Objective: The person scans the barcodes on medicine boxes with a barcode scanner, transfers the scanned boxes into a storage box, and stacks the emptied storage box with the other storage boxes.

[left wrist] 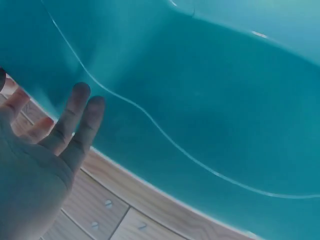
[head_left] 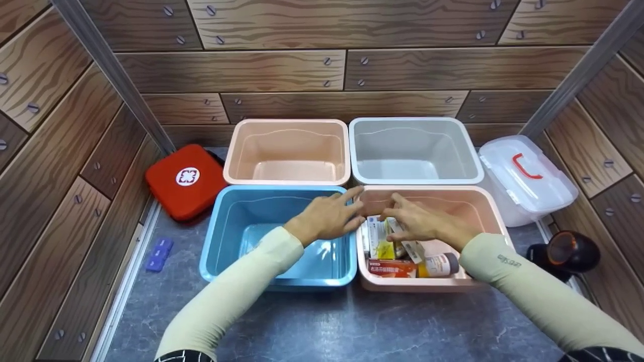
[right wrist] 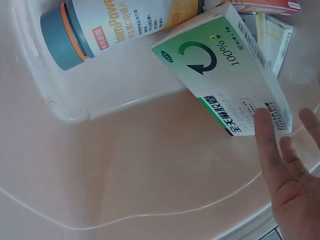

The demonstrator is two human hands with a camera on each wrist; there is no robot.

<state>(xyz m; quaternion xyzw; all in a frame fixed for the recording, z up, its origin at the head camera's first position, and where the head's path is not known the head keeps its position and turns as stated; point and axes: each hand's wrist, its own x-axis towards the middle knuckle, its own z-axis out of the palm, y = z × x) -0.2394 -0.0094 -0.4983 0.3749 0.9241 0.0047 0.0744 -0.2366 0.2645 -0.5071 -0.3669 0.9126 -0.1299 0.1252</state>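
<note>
My left hand [head_left: 327,216] hovers over the right rim of the blue bin [head_left: 209,241], fingers spread and nothing in them. In the left wrist view its fingers [left wrist: 80,120] stand apart against the blue wall. My right hand [head_left: 415,220] reaches over the front pink bin [head_left: 495,211], fingers loosely spread. A green-and-white medicine box [right wrist: 210,65] leans at a tilt there, one fingertip in front of its end; whether they touch I cannot tell. Around it lie a red medicine box [head_left: 392,268], a supplement bottle [head_left: 437,265] with a grey-blue cap, and other partly hidden boxes.
Behind stand another pink bin [head_left: 287,123] and a grey bin [head_left: 478,171]. At left are a red first-aid case [head_left: 186,196] and a purple pill organizer [head_left: 159,255]. On the right sit a clear lidded box [head_left: 543,191] and a black rounded device [head_left: 573,251].
</note>
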